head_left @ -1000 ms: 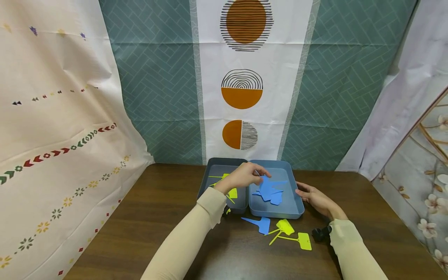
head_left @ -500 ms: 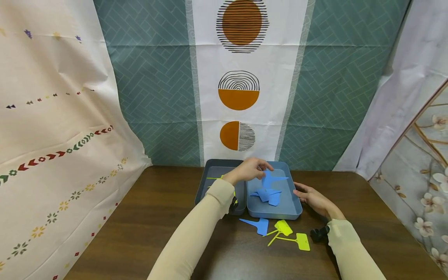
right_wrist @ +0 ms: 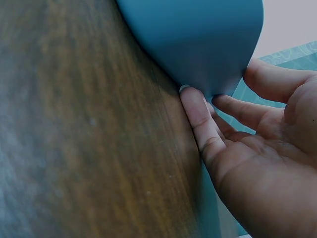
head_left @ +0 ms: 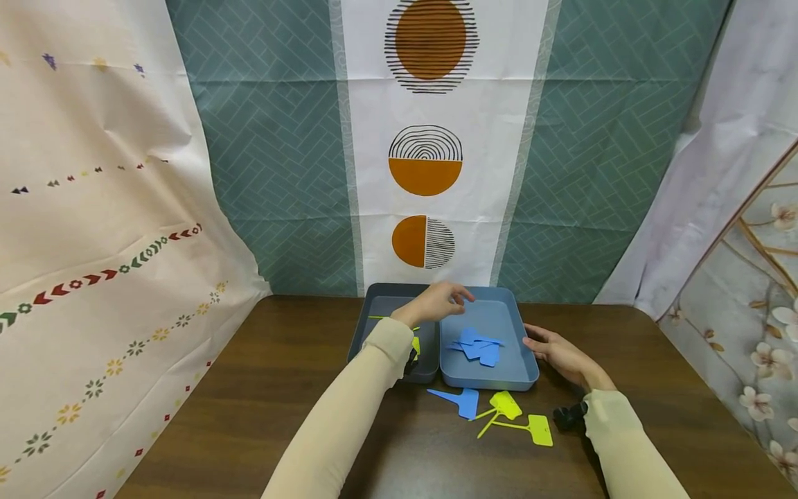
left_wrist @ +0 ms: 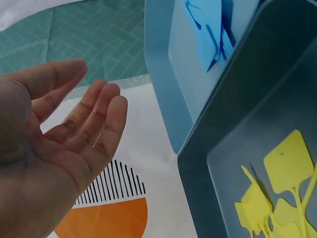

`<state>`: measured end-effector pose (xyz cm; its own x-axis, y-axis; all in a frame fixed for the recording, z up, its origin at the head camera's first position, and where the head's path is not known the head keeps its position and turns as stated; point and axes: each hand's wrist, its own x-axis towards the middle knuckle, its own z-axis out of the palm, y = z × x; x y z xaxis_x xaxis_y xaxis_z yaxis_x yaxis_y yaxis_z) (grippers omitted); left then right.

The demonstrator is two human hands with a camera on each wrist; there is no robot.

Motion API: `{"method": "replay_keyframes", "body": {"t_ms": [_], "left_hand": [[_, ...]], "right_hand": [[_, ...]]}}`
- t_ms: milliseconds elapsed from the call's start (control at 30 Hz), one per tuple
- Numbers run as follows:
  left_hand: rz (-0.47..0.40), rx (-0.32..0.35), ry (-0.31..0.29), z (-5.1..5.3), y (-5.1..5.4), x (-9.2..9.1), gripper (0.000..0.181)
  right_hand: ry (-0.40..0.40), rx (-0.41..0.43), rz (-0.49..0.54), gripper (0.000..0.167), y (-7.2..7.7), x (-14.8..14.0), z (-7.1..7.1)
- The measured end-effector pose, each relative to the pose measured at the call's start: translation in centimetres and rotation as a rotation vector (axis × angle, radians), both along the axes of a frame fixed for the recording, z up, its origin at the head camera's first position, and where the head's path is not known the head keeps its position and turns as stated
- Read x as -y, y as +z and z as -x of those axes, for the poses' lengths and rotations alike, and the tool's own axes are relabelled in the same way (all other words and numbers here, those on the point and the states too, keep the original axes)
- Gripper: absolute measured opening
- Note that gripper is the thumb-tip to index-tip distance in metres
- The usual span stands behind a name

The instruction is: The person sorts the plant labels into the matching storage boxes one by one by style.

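Observation:
My left hand hovers above the trays, near the back wall of the blue tray. Its fingers are loosely bent, with nothing between them in the left wrist view. Several blue T-shaped plant labels lie in a pile in the blue tray. Yellow plant labels lie in the dark grey tray alongside, partly hidden by my left arm in the head view. At the blue tray's right side, my right hand rests its fingertips and thumb against the outer wall.
In front of the trays, a single blue plant label lies on the brown wooden table. Several yellow plant labels lie beside it, some overlapping. A patterned cloth hangs behind the trays.
My left hand has let go of a blue plant label, which now lies on the pile in the blue tray. That hand has drawn slightly left. My right hand stays at the tray wall.

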<state>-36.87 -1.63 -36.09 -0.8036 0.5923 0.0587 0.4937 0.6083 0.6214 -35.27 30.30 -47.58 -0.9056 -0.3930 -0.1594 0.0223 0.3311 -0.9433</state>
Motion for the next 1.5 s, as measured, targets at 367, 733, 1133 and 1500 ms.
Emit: {"method": "replay_keyframes", "body": {"t_ms": [367,733,1133,1500], "left_hand": [[-0.097,-0.005,-0.041,-2.1,-0.4,2.2,0.028],[-0.171,0.002,-0.083,-6.1,-1.7,3.2,0.026],[-0.216,-0.018,-0.099,-8.3,-3.1,4.1,0.025],[-0.216,0.011,-0.117,-10.2,-4.4,4.6,0.026]], "right_hand": [[0.006,0.003,-0.015,0.073,0.0,0.0,0.1],[0.024,-0.004,-0.010,0.073,-0.1,-0.3,0.0],[0.020,-0.013,-0.011,0.072,-0.1,-0.4,0.1],[0.017,-0.009,-0.015,0.073,0.0,-0.2,0.0]]}}
